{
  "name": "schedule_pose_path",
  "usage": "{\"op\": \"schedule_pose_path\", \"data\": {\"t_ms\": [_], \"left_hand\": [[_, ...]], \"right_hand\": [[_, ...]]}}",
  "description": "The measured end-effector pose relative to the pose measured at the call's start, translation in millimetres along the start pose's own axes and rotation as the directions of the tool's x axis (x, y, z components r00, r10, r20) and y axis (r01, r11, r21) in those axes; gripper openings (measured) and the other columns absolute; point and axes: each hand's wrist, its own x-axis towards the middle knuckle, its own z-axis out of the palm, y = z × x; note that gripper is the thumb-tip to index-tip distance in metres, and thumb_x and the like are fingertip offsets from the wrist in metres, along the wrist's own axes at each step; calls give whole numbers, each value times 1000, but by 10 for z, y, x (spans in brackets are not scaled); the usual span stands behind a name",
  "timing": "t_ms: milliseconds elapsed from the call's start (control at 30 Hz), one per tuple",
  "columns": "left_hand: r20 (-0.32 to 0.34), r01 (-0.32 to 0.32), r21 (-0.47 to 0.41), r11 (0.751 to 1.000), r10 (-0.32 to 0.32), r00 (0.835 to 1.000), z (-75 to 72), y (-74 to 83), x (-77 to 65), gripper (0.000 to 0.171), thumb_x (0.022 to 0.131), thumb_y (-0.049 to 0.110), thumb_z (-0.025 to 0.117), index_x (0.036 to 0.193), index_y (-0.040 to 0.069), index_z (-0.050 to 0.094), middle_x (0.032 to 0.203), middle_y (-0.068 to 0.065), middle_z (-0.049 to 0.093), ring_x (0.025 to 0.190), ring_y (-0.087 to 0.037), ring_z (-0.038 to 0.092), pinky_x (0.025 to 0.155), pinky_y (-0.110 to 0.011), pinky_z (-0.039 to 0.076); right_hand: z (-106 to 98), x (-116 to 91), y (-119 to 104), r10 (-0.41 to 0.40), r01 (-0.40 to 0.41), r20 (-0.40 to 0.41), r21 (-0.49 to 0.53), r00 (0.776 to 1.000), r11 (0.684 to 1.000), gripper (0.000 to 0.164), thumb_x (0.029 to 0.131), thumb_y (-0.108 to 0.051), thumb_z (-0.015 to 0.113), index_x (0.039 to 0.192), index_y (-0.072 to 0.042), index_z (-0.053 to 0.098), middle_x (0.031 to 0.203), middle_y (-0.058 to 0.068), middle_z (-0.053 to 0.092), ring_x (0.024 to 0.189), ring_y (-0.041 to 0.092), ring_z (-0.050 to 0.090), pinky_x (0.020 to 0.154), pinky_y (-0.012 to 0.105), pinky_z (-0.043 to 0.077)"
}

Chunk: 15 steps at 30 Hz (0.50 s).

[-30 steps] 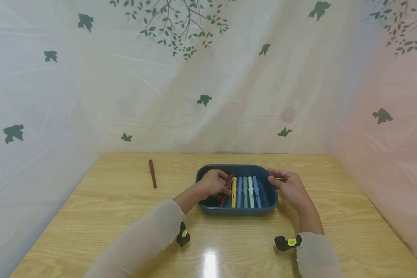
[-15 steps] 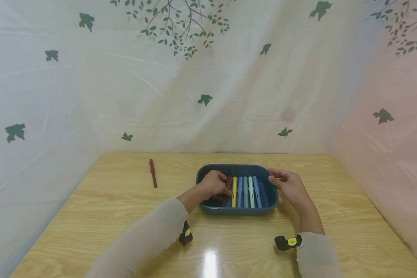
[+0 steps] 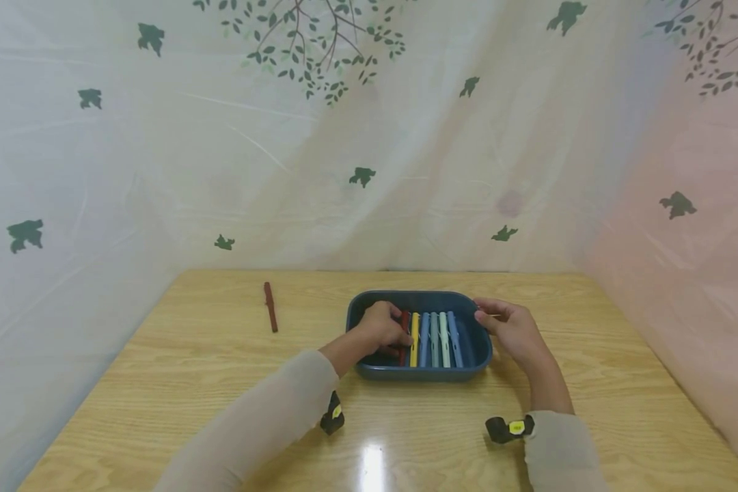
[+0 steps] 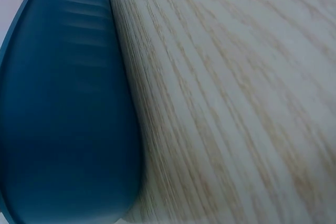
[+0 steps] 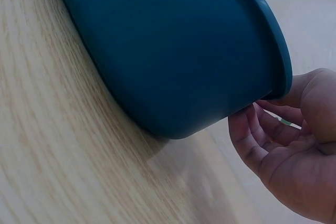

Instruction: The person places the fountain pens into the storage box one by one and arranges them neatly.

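A dark blue oval-cornered tray stands on the wooden table. Inside it my left hand holds a red pen at the left end of a row, right beside a yellow pen. Fingers cover much of the red pen. To the right of the yellow one lie several blue, teal and pale green pens, nearly parallel. My right hand pinches the tray's right rim, thumb over the edge and fingers against the outer wall, as the right wrist view shows. Only the tray's outside appears in the left wrist view.
A dark red pen lies alone on the table, left of the tray. Behind the table hangs a pale curtain printed with leaves and birds.
My left hand has shifted slightly right, and the red pen has swung from a slant to nearly parallel with the yellow one. The right hand and the tray have stayed put.
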Motion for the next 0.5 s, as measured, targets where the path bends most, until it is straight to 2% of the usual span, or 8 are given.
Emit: {"op": "schedule_pose_path", "data": {"t_ms": [333,500], "left_hand": [[-8,-5,-14,1000,5,1000,3,0,-4,57,81,-8,82,130,-3,54,92,-16,65,70,-22,71,57,-32,63],[11,-1,-41,999,1,1000,-6,-6,-12,56,82,-10,80,132,-3,55,95,-16,65,72,-23,71,59,-33,63]], "right_hand": [[-1,-7,-16,-2,2,1,-1,1000,1000,45,106,-25,59,147,-7,54,144,17,56,130,33,57,109,48,49],[-1,-5,-12,-6,6,1,-7,1000,1000,45,106,-25,59,147,-7,55,143,17,57,129,33,57,108,45,51]]}}
